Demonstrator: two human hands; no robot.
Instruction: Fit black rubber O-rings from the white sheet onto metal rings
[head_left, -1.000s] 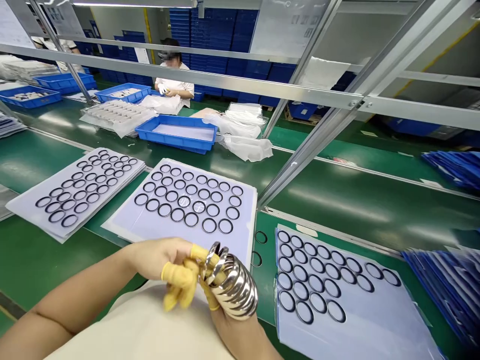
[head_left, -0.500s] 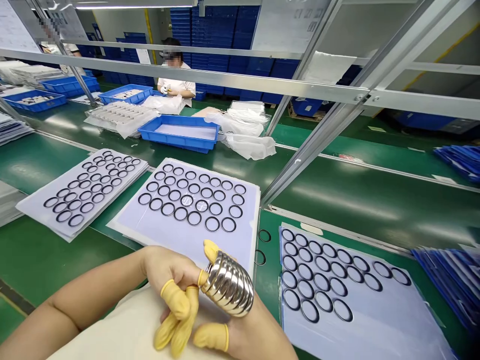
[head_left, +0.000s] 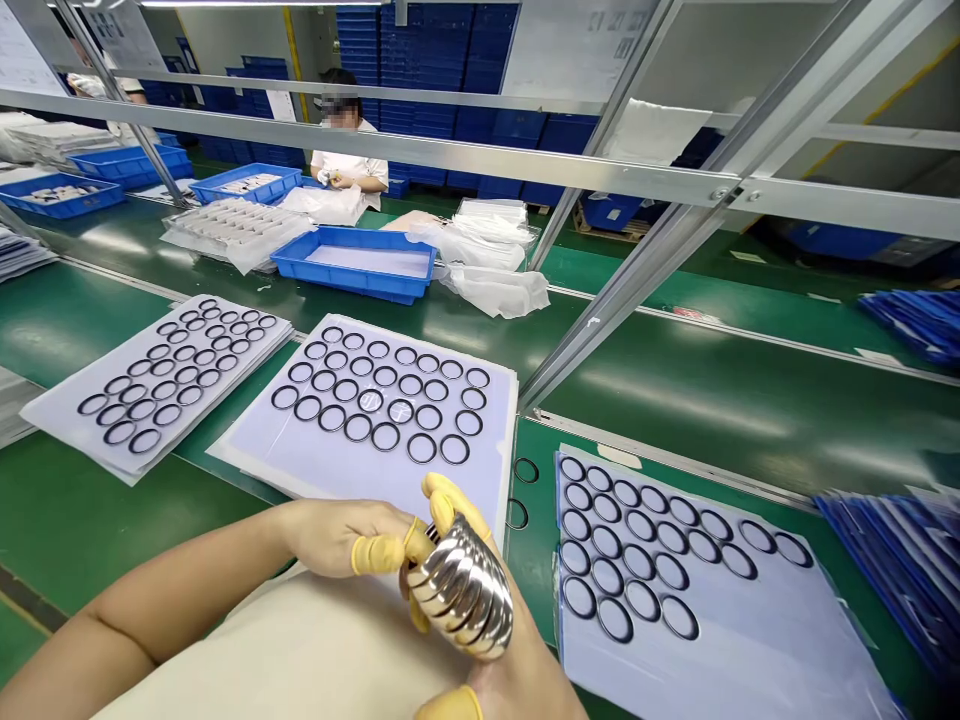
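My right hand (head_left: pixel 517 665) carries a stack of shiny metal rings (head_left: pixel 465 590), threaded around its fingers, with yellow-cotted fingertips (head_left: pixel 446 497) poking out past the far end. Its thumb, also in a yellow finger cot, lies below the stack, apart from it. My left hand (head_left: pixel 349 540) is closed at the left end of the stack, its cotted thumb and finger against the end ring; its other fingers are mostly hidden. Beyond both hands, a white sheet (head_left: pixel 420 487) bears rows of dark-edged rings (head_left: pixel 385 437).
Ring-covered sheets lie to the left (head_left: pixel 67 405) and right (head_left: pixel 750 650). Two loose rings (head_left: pixel 526 470) rest on the green table between sheets. Metal frame bars (head_left: pixel 637 270) cross ahead. Behind are a blue tray (head_left: pixel 352 283), blue folders (head_left: pixel 892 580) and a seated co-worker (head_left: pixel 349 150).
My left hand has come up and to the right, its fingers closing at the end of the ring stack. The stack has tilted and dropped slightly in view.
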